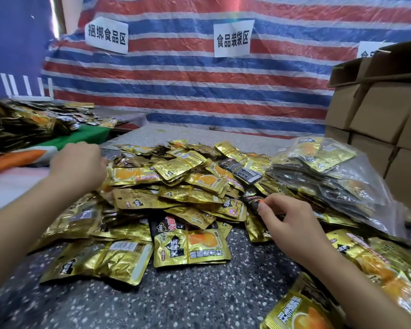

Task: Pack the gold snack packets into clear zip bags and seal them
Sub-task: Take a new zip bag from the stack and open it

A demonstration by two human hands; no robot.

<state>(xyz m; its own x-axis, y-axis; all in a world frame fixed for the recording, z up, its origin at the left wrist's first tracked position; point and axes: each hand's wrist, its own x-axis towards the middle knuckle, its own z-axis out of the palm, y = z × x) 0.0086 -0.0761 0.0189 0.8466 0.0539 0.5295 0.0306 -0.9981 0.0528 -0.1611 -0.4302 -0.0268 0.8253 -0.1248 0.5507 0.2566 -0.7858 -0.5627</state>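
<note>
A big heap of gold snack packets (pixel 176 184) covers the middle of the speckled table (pixel 199 293). Clear zip bags (pixel 330 179) stuffed with gold packets lie piled at the right. My left hand (pixel 77 162) reaches over the heap's left edge with its fingers curled down; what they touch is hidden behind the hand. My right hand (pixel 292 222) is at the heap's right side and pinches the corner of a dark packet (pixel 253 200) between thumb and fingertips. More gold packets (pixel 375 257) lie close to my right forearm.
Stacked cardboard boxes (pixel 377 115) stand at the right. A second pile of packets (pixel 22 124) lies on a green and orange cloth (pixel 81 136) at the left. A striped tarp with paper signs (pixel 231 40) closes off the back.
</note>
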